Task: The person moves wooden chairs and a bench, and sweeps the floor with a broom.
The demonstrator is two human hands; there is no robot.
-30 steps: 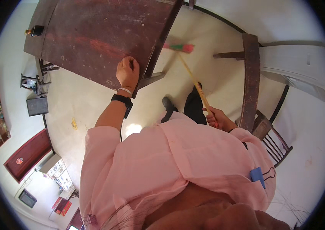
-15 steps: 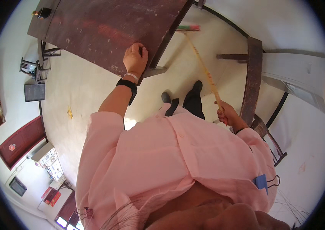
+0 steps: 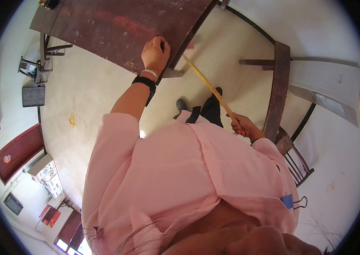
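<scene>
My left hand (image 3: pixel 155 54) rests on the corner of the dark wooden table (image 3: pixel 99 32). Its fingers are curled in, and whatever they may hold is hidden. A black watch and a pale bracelet are on that wrist. Low on the right, my right hand (image 3: pixel 243 126) is closed round the yellow handle of a broom (image 3: pixel 207 83). The handle slants up and left toward the table's edge. Beneath the table, most of the broom's head is out of sight; a bit of red shows beside the edge.
A long dark wooden bench (image 3: pixel 277 85) stands on the right, with a wooden chair (image 3: pixel 292 157) behind it and a white cabinet (image 3: pixel 326 85) against the wall. At the left are a small chair (image 3: pixel 29 67) and a dark box-like stool (image 3: pixel 33 97). Yellow scraps (image 3: pixel 72 120) lie on the floor.
The broom's head has slid left under the table, and its handle now slants more. My right hand has shifted slightly left. My left hand stays curled on the table corner.
</scene>
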